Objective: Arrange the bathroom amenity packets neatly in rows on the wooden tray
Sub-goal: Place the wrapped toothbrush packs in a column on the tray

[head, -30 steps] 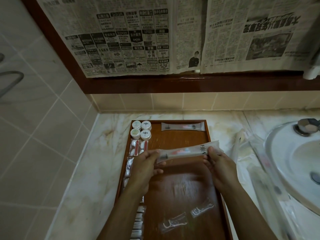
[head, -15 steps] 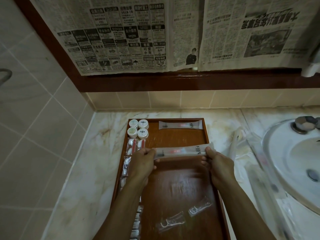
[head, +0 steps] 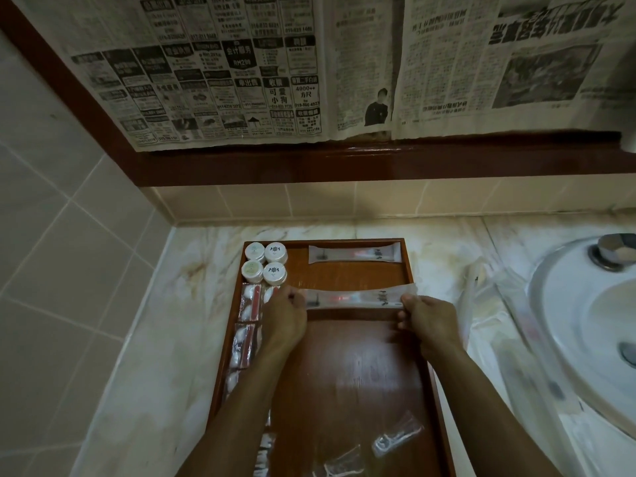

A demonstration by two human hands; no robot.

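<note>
Wooden tray (head: 406, 270) lies lengthwise at centre frame on a pale marble surface (head: 165, 339), its far end toward the tiled back wall.

Left hand (head: 284, 318) and right hand (head: 428, 320) hold one long clear packet (head: 354, 298) crosswise over the upper-middle of the tray. Each hand pinches one end: left fingers closed on the left end, right fingers (head: 407, 299) and thumb closed on the right end. Packet looks level and stretched between them; whether it touches the tray floor cannot be told.

A matching long packet (head: 354, 253) lies flat along the tray's far edge, parallel to the held one and apart from it.

Upper left corner of the tray: four small white round jars (head: 265, 261) in a two-by-two block, touching one another.

Below the jars, down the tray's left side: a column of small packets with white and red contents (head: 249, 302), end to end, partly hidden by the left forearm.

Lower right part of the tray: two small clear packets (head: 395, 437), loose, lying at a slant.

Right of the tray, on the surface: more clear wrapped items (head: 481, 280), blurred.

Right edge of frame: white sink (head: 564, 304) with a metal fitting at its rim.

Top of frame: newspaper sheets (head: 241, 70) hang above a dark wooden ledge.
</note>
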